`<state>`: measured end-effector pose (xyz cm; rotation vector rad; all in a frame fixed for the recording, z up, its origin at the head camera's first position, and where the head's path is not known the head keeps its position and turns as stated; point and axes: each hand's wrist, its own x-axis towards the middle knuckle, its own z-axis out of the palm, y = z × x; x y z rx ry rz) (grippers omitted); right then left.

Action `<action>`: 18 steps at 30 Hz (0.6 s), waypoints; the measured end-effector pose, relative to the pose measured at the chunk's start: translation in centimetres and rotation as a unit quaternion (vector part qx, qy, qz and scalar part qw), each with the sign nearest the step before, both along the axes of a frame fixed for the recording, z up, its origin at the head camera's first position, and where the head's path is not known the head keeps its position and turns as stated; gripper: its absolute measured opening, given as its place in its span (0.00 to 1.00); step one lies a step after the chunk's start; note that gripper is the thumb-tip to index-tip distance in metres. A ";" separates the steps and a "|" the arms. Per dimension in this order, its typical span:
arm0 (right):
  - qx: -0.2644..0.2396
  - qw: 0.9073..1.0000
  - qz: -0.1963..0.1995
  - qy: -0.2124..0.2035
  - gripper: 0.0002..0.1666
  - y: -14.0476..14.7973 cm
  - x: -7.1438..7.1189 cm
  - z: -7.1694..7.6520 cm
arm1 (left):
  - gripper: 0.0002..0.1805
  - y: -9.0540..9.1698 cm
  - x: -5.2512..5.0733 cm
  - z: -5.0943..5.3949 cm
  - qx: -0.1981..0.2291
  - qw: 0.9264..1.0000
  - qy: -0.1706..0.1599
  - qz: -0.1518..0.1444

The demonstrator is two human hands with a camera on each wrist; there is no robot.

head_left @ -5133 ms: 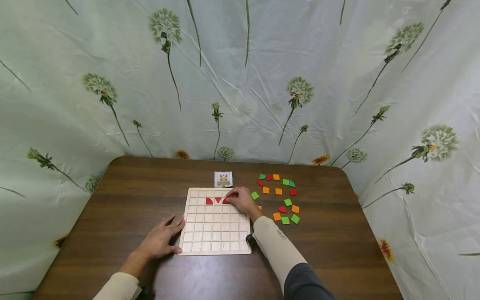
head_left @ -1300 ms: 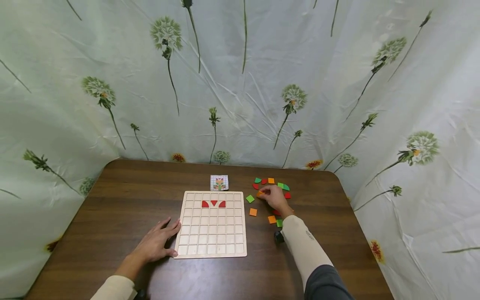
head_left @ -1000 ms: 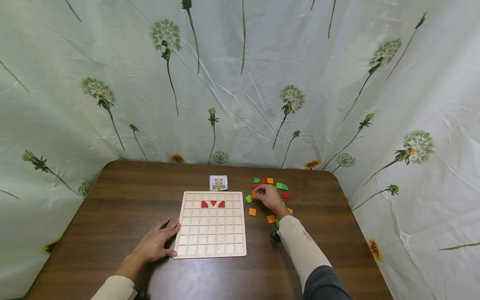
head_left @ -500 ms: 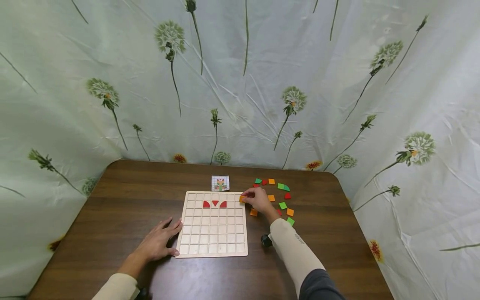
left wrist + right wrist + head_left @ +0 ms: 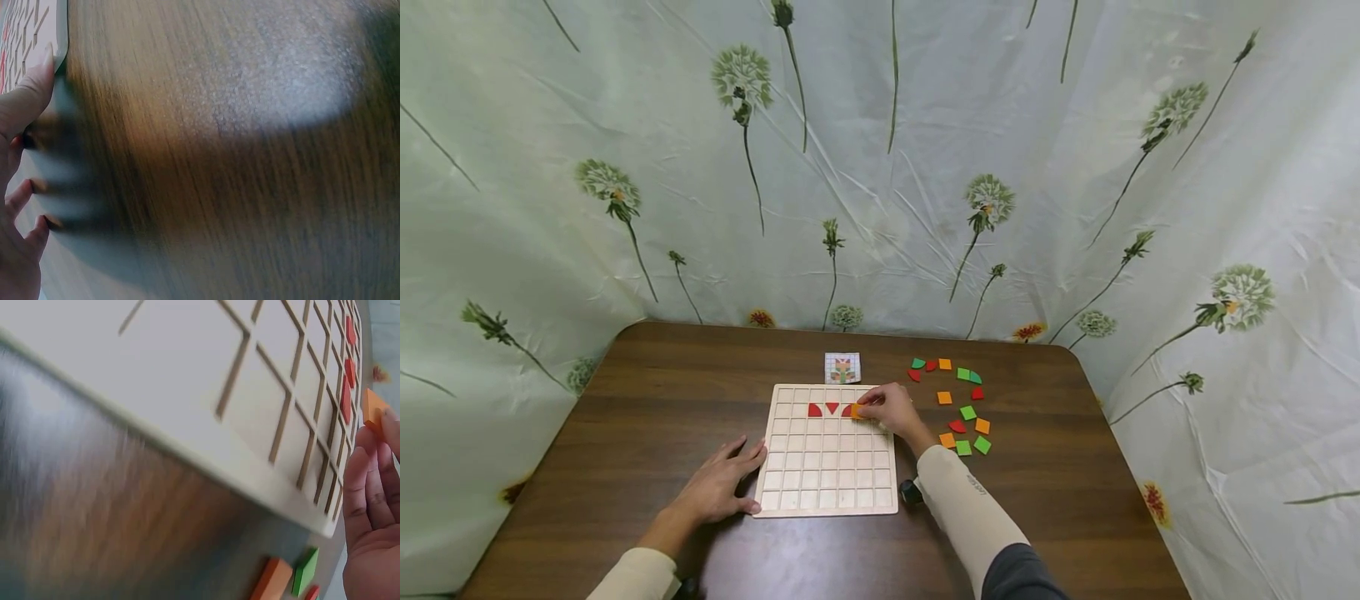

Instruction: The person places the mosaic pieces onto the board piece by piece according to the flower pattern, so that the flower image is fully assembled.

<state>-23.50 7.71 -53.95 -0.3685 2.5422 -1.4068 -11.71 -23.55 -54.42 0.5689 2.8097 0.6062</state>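
A pale wooden grid board [image 5: 827,479] lies on the table. In one of its upper rows sit a red quarter-circle tile [image 5: 815,410], a red triangle tile [image 5: 832,407] and a second red quarter-circle [image 5: 847,411], partly covered. My right hand [image 5: 891,410] pinches an orange square tile [image 5: 857,412] between thumb and fingertips, over the board beside that second quarter-circle. The right wrist view shows the orange tile [image 5: 374,409] held slightly tilted. My left hand [image 5: 718,483] has its fingers spread, thumb and fingertips touching the board's left edge; its thumb [image 5: 37,84] is at the corner.
Behind the board lies a small printed pattern card [image 5: 842,367]. Loose orange, green and red tiles, such as an orange square [image 5: 944,398] and a green square [image 5: 982,445], are scattered to the right. A floral curtain [image 5: 880,167] hangs behind the table [image 5: 647,392].
The right hand let go of a red quarter-circle on the board, reached right to the loose tiles and took an orange square. It then carried it left over the board. The left hand stayed put.
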 end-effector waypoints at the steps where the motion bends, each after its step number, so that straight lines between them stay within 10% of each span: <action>1: -0.002 1.000 0.003 -0.004 0.06 -0.3 0.1 0.0 | 0.50 0.0 0.0 0.0 0.001 1.000 -0.003 0.002; 18: -0.007 1.000 0.019 0.013 0.05 -3.5 1.2 -0.9 | 0.50 -0.1 -0.1 -0.3 0.002 1.000 0.010 0.002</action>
